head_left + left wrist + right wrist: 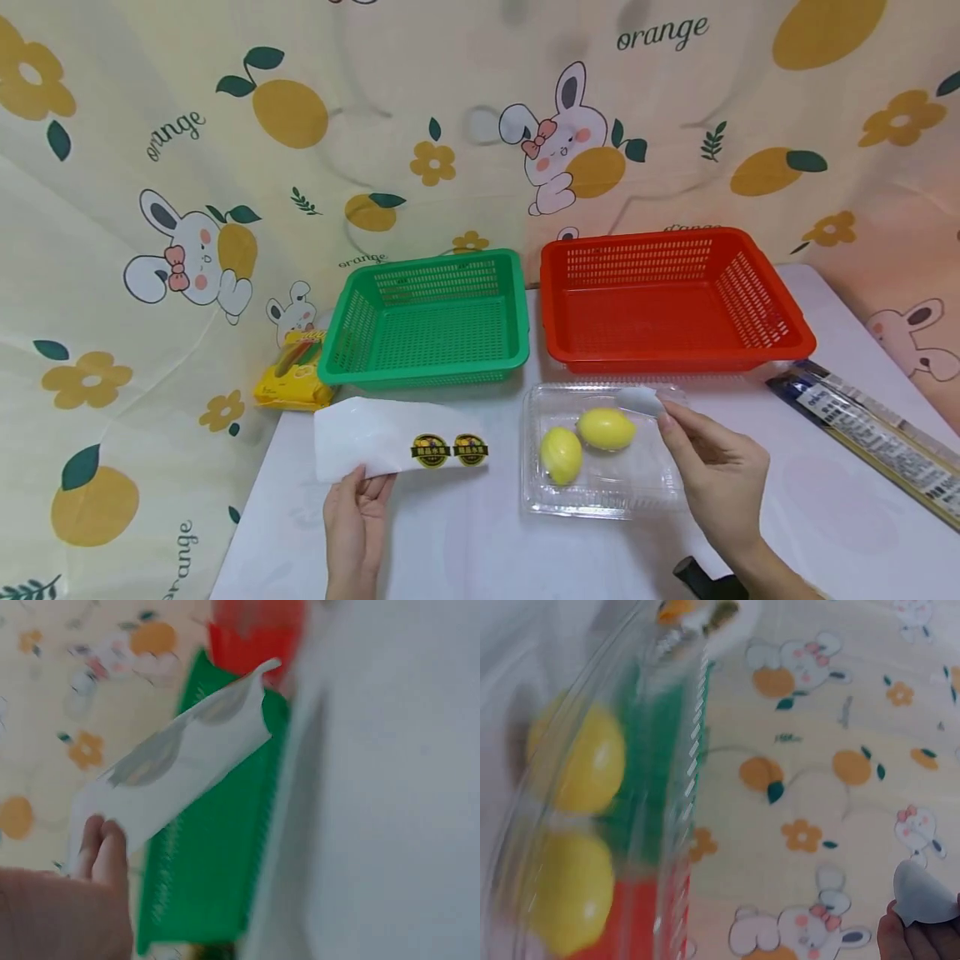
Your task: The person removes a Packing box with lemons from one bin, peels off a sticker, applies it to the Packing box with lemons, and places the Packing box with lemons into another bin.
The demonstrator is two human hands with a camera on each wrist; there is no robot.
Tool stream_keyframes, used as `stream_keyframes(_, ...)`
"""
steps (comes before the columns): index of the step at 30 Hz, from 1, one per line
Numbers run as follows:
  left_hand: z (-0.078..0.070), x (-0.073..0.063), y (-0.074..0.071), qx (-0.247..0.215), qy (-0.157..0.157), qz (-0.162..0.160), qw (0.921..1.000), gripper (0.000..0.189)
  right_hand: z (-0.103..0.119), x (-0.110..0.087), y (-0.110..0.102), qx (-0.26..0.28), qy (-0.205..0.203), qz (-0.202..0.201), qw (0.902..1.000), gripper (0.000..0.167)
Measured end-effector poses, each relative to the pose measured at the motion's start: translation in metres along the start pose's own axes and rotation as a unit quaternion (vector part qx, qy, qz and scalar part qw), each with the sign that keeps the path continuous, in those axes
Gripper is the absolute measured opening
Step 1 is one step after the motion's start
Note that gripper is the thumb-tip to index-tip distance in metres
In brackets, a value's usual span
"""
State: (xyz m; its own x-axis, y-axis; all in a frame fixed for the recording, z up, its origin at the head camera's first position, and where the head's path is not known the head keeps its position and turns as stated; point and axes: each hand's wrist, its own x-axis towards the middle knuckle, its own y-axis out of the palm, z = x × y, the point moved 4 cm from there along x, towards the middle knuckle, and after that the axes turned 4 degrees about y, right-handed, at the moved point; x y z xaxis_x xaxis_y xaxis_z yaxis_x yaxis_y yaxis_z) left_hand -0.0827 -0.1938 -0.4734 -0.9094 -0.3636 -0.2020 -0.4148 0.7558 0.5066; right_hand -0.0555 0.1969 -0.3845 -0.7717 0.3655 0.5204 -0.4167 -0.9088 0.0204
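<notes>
Pinching a pale label (637, 401) by one end, the right hand (720, 475) hovers at the right side of a clear box (622, 493) with two lemons (607, 429) inside. The left hand (356, 512) grips the lower edge of a white sheet (375, 437) bearing two round stickers (430, 451), in front of the green basket (442, 333).
</notes>
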Motion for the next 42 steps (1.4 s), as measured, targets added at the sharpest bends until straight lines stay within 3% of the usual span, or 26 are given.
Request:
stream_keyframes(4, 0.009, 0.019, -0.024, 0.06, -0.055, 0.009, 0.9967, 0.04, -0.006, 0.002, -0.011, 0.019, -0.028, -0.007, 0.9994, 0.02)
stream_keyframes(9, 0.019, 0.025, -0.036, 0.116, -0.071, 0.014, 0.9906, 0.047, -0.012, 0.001, -0.017, 0.049, -0.046, -0.005, 0.9977, 0.022)
stream_keyframes(15, 0.021, 0.02, -0.037, 0.101, -0.096, 0.021, 0.99, 0.05, -0.016, 0.0, -0.018, 0.077, -0.047, -0.002, 0.9959, 0.027)
stream_keyframes(17, 0.018, 0.016, -0.035, 0.084, -0.095, 0.03, 0.9915, 0.053, -0.017, -0.001, -0.019, 0.076, -0.052, -0.005, 0.9957, 0.027)
stream_keyframes(22, 0.006, 0.003, -0.028, 0.056, -0.057, -0.01, 0.9968, 0.016, -0.019, -0.002, -0.021, 0.07, -0.06, -0.013, 0.9957, 0.027)
stream_keyframes(25, -0.001, -0.004, -0.015, 0.071, -0.044, -0.011, 0.9965, 0.021, -0.02, -0.003, -0.021, 0.057, -0.062, -0.013, 0.9963, 0.028)
stream_keyframes(27, -0.002, -0.008, -0.001, 0.083, -0.04, 0.018, 0.9956, 0.057, -0.02, -0.003, -0.02, 0.043, -0.067, -0.012, 0.9967, 0.028)
stream_keyframes(29, 0.0, -0.012, 0.016, 0.085, -0.041, 0.06, 0.9937, 0.068, -0.021, -0.004, -0.019, 0.029, -0.074, -0.011, 0.9967, 0.03)
stream_keyframes(31, 0.006, -0.016, 0.035, 0.081, -0.035, 0.104, 0.9907, 0.059, -0.022, -0.005, -0.018, 0.012, -0.085, -0.012, 0.9963, 0.03)
stream_keyframes(34, 0.018, -0.025, 0.068, 0.088, -0.03, 0.186, 0.9782, 0.045, -0.022, -0.008, -0.016, -0.023, -0.098, -0.011, 0.9949, 0.033)
stream_keyframes(36, 0.027, -0.032, 0.09, 0.107, -0.037, 0.241, 0.9639, 0.038, -0.022, -0.009, -0.014, -0.033, -0.107, -0.008, 0.9937, 0.034)
stream_keyframes(39, 0.039, -0.043, 0.117, 0.136, -0.043, 0.328, 0.9338, 0.034, -0.02, -0.011, -0.011, -0.048, -0.124, -0.002, 0.9912, 0.028)
stream_keyframes(42, 0.048, -0.054, 0.139, 0.156, -0.038, 0.39, 0.9068, 0.032, -0.015, -0.013, -0.006, -0.054, -0.157, 0.009, 0.9862, 0.017)
